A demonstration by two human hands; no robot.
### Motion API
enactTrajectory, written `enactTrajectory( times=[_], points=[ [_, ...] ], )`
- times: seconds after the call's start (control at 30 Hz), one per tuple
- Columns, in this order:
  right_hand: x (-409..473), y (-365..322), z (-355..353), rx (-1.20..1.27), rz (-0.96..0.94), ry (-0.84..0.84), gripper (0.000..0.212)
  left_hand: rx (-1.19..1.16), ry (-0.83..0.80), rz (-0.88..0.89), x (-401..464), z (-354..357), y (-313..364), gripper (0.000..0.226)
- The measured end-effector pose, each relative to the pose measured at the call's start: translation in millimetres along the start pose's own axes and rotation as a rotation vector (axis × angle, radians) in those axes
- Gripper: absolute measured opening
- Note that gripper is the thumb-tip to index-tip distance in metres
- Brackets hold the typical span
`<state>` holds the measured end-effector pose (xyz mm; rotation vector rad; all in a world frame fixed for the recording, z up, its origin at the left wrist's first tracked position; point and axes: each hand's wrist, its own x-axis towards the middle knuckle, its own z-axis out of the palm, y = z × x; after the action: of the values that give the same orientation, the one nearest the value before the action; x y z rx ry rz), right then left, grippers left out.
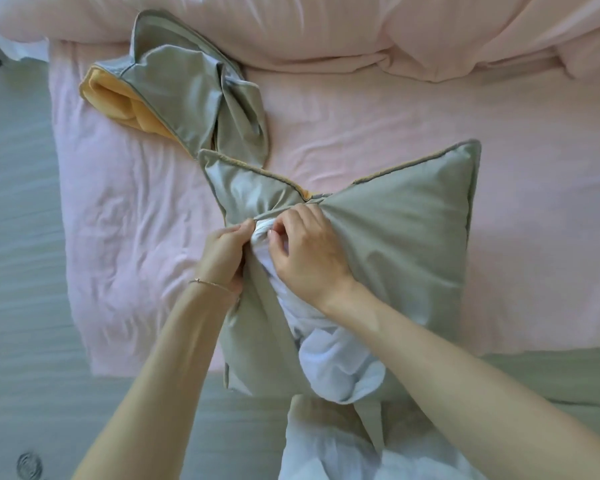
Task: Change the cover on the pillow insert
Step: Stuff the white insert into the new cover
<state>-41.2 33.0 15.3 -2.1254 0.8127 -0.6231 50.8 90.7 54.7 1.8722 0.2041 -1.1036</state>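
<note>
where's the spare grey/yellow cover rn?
In the head view, the spare cover lies crumpled on the pink sheet, upper left, just beyond the pillow both hands are working on.

Left arm: bare, reaching up from the bottom edge, thin bracelet (211,283) on the wrist.
Left hand (224,252): fingers curled, pinching grey cloth.
Right arm: bare, coming in from the bottom right corner.
Right hand (305,251): back facing up, fingers (280,233) bent, pinching white cloth.
Hands: close together, nearly touching.
</note>
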Motion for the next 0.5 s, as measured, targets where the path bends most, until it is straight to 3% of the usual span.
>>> enactTrajectory(
  times=[0.1,0.17,0.27,0.33,0.4,0.5],
  points=[
    [6,8,2,-0.009,-0.085,-0.098,0.022,-0.218,-0.023,-0.060,-1,-8,-17,0.025],
    [8,9,6,0.003,-0.151,-0.186,0.022,-0.259,0.069,-0.011,1,-14,-30,0.018],
    [0,0,16,-0.030,-0.291,-0.296,0.028,-0.108,0.282,0.138,5,-35,-43,0.022],
    [-5,-8,28,-0.109,-0.376,-0.348,0.031,0.016,0.338,0.209,11,-51,-46,0.026],
    [-6,-15,43,-0.217,-0.409,-0.402,0.028,0.094,0.314,0.223,21,-65,-48,0.029],
    [-7,-19,66,-0.333,-0.431,-0.419,0.008,0.131,0.121,0.156,29,-86,-49,0.025]
  ],
)
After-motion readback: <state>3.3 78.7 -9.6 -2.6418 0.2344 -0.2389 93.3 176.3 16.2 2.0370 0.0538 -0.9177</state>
